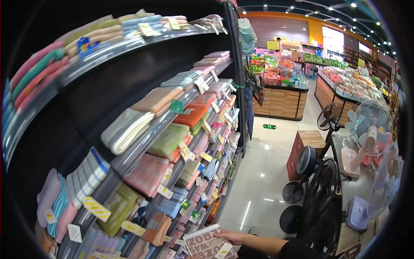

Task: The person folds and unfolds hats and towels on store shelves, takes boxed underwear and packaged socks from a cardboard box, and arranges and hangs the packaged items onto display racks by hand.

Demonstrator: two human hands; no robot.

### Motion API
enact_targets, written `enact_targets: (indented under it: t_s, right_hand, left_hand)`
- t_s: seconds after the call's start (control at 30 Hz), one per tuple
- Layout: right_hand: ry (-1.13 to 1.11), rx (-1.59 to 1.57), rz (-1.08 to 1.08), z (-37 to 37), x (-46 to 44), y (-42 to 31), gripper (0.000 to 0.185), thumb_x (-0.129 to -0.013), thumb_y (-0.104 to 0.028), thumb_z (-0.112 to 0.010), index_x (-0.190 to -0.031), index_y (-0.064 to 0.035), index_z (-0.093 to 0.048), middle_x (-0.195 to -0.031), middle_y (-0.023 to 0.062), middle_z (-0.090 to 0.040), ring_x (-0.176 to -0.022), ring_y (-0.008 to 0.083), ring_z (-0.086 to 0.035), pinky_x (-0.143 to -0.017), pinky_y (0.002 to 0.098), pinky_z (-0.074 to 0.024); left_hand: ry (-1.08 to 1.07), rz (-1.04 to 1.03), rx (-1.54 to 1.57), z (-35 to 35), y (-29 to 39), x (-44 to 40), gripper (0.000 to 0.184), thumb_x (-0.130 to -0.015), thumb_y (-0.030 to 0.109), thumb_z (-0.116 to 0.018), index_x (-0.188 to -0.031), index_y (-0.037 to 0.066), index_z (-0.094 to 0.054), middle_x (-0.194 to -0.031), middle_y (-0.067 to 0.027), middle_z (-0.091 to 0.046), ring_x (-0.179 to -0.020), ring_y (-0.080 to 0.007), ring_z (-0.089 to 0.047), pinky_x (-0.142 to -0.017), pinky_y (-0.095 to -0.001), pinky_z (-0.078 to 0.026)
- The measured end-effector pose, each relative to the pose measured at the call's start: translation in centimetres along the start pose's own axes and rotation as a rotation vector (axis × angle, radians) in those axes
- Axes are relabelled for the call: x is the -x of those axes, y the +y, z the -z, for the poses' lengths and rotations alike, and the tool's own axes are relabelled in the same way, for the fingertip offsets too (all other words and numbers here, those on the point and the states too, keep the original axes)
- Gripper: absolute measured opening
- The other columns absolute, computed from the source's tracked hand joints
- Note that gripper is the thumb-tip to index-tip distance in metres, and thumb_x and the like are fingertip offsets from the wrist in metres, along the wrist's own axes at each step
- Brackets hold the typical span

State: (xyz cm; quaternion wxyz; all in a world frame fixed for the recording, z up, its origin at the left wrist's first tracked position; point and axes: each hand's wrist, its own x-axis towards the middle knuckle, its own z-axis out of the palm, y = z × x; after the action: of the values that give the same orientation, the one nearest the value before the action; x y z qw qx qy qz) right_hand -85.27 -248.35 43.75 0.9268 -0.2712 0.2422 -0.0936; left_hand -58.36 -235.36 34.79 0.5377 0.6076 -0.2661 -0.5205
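Head view: the right hand [230, 236] pinches the upper edge of a folded lettered towel [202, 242] beside the price-tagged towel shelves [127, 162]; the left hand cannot be made out. Support from beneath would likely keep the layers square. Farther off stand desk fans [370, 139], then a wood-fronted produce counter [280, 103].

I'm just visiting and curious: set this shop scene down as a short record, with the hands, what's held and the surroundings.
right hand: gripping
held item: lettered cloth, pale tag on it
left hand: cannot be made out
left side: dark shelves of folded cloths, many tagged
right side: white fan and lilac fan base on a table
floor: pale tiles, with a cardboard box
background: wood-fronted stand bearing colourful goods
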Motion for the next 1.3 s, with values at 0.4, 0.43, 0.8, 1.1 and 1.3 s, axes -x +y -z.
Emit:
enact_targets:
  t_s: [0.4, 0.43, 0.8, 1.1, 1.3]
  right_hand:
    - [0.434, 0.485, 0.139, 16.5, 8.1, -14.1, 0.049, -0.088, -0.025, -0.067, -0.129, -0.0061, -0.047, -0.102, 0.0086, -0.064, -0.089, 0.0150, -0.062, -0.074, 0.0290, -0.0510]
    - [0.387, 0.297, 0.172, 19.4, 7.1, -13.3, 0.050, -0.088, -0.025, -0.067, -0.129, -0.0062, -0.046, -0.099, 0.0085, -0.064, -0.086, 0.0139, -0.062, -0.072, 0.0279, -0.0496]
    - [0.377, 0.196, 0.364, 24.1, 6.9, -22.4, 0.044, -0.087, -0.021, -0.067, -0.124, -0.0030, -0.052, -0.111, 0.0050, -0.062, -0.098, 0.0124, -0.058, -0.086, 0.0275, -0.0455]
    - [0.427, 0.488, 0.311, 30.6, 6.8, -35.2, 0.047, -0.083, -0.011, -0.069, -0.125, -0.0032, -0.048, -0.105, 0.0051, -0.064, -0.096, 0.0127, -0.060, -0.085, 0.0280, -0.0496]
    - [0.278, 0.103, 0.303, 35.7, 6.3, -44.3, 0.065, -0.083, -0.018, -0.069, -0.137, -0.0048, -0.034, -0.129, 0.0108, -0.050, -0.117, 0.0186, -0.049, -0.097, 0.0347, -0.0431]
  left_hand:
    - [-0.108, -0.013, 0.072, -24.6, 7.0, -12.6, 0.051, -0.086, 0.004, -0.059, -0.133, 0.005, -0.041, -0.123, -0.0131, -0.057, -0.107, -0.0219, -0.060, -0.084, -0.0374, -0.052]
    - [-0.111, -0.003, 0.085, -26.4, 7.3, -12.7, 0.050, -0.086, 0.002, -0.059, -0.133, 0.004, -0.041, -0.122, -0.0129, -0.058, -0.106, -0.0213, -0.060, -0.083, -0.0372, -0.053]
    - [-0.369, 0.282, 0.248, -34.2, 11.0, -19.1, 0.066, -0.079, -0.001, -0.070, -0.136, 0.005, -0.038, -0.126, -0.0102, -0.055, -0.118, -0.0230, -0.053, -0.099, -0.0393, -0.046]
    - [-0.416, 0.503, 0.676, -40.6, 10.0, -31.3, 0.050, -0.090, 0.015, -0.059, -0.132, -0.003, -0.040, -0.126, -0.0180, -0.055, -0.112, -0.0307, -0.058, -0.095, -0.0465, -0.050]
    - [-0.373, 0.341, 0.430, -47.1, 17.6, -37.6, 0.055, -0.081, -0.002, -0.065, -0.132, 0.004, -0.044, -0.122, -0.0130, -0.058, -0.110, -0.0258, -0.059, -0.095, -0.0420, -0.050]
